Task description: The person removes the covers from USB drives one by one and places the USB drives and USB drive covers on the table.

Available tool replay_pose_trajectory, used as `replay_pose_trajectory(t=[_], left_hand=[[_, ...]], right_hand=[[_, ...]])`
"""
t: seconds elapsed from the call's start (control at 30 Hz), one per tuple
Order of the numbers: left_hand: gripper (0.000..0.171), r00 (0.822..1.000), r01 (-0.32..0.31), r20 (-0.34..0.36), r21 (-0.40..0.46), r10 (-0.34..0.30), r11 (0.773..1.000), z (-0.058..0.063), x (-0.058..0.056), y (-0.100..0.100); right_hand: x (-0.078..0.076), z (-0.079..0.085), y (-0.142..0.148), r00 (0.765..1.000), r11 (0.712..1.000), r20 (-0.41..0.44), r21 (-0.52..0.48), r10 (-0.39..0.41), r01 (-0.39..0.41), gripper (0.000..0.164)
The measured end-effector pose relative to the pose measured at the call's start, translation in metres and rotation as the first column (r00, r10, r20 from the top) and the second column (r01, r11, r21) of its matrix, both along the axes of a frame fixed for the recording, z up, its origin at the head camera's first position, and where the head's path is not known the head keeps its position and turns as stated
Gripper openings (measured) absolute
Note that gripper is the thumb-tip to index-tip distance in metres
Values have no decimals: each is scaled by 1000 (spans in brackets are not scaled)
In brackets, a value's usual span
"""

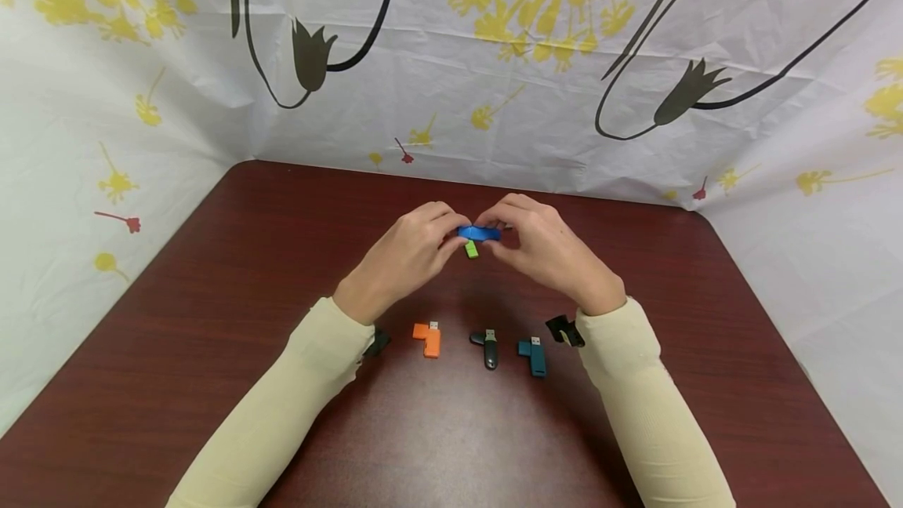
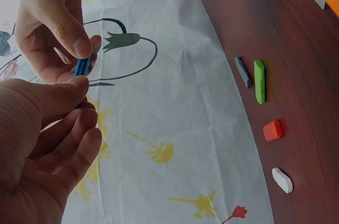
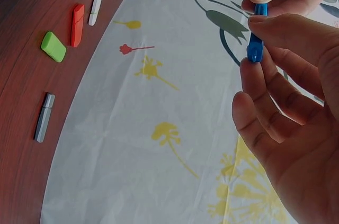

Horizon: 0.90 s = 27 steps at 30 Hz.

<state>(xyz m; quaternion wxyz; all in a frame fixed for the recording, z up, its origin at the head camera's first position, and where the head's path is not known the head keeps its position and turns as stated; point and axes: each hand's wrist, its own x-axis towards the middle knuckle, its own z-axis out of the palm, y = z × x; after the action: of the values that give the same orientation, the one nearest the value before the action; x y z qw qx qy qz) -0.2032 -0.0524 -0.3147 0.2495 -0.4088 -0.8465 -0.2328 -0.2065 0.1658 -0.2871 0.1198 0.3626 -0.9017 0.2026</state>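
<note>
Together, hands (image 1: 405, 248) (image 1: 546, 245) pinch blue stick (image 1: 480, 234), grips nearly closed; red stick (image 3: 77, 25) shows only in wrist views

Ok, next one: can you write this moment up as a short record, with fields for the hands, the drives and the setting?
Left hand: pinches a slim glossy blue stick
Right hand: pinches the same stick
Blue stick's plug: cannot tell
Near row, head view, left to right: orange rectangular USB drive, dark rounded USB drive, teal rectangular USB drive; metal plugs bare
Also lying, left wrist view: grey stick, bright green stick, red stick, white stick
Table: dark reddish-brown, wood-look
Backdrop: white sheet, yellow, grey and red flowers
</note>
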Motion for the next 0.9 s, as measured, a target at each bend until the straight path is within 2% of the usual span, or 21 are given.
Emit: replay_pose_trajectory(t=[0.9], left_hand=[[25, 1000, 3, 16, -5, -3, 1000, 1, -2, -2]], right_hand=[[-2, 0, 2, 1000, 1000, 4, 11, 6, -6, 22]])
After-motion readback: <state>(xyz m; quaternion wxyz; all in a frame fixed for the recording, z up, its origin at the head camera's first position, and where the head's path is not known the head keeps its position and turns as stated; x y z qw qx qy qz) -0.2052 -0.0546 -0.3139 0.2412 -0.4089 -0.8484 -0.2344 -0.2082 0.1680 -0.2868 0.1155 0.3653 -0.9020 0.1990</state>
